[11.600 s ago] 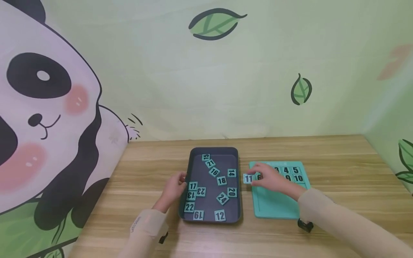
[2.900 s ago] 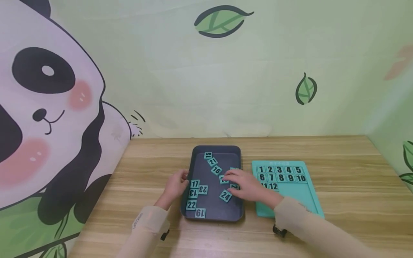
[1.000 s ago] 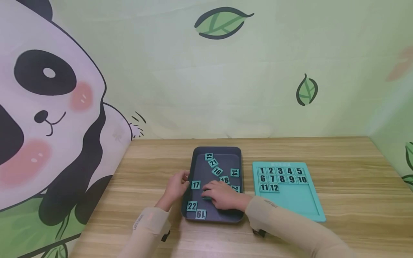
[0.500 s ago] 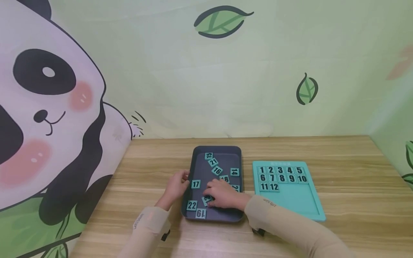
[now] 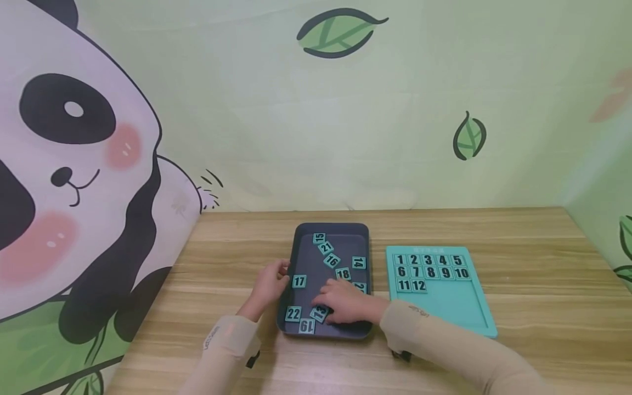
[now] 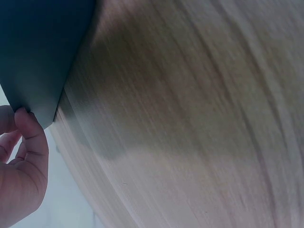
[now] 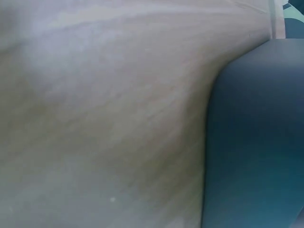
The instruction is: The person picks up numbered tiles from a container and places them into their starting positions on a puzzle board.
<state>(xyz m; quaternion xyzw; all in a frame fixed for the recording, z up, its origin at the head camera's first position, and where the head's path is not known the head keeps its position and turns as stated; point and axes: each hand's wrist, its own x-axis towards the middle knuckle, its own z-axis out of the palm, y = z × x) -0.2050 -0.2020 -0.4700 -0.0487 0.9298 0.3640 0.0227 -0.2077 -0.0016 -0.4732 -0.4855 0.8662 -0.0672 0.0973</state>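
Observation:
The dark tray [image 5: 332, 227] on the table holds several loose teal number tiles. My left hand [image 5: 267, 285] pinches its left rim; the left wrist view shows thumb and finger [image 6: 32, 128] at the tray wall. Inside the tray, my right hand [image 5: 348, 302] has its thumb and a finger at opposite edges of the number tile 13 [image 5: 319, 313], gripping it at a tilt. Tile 19 [image 5: 306, 326] and tile 22 [image 5: 293, 314] lie beside it, tile 18 [image 5: 343, 274] above the hand. Whatever lies under the right hand is hidden.
Right of the tray lies a teal number board [image 5: 444, 307], with tiles 1 to 12 in order in its upper rows. Tile 17 [image 5: 299, 281], tile 16 [image 5: 332, 260] and tile 14 [image 5: 359, 263] are elsewhere in the tray. A printed wall stands behind the wooden table [image 5: 533, 263].
Tiles 11 and 12 have come onto the board. My right hand has gone back into the tray, moved tile 13 away from tile 17 and turned it. The left hand stays at the rim.

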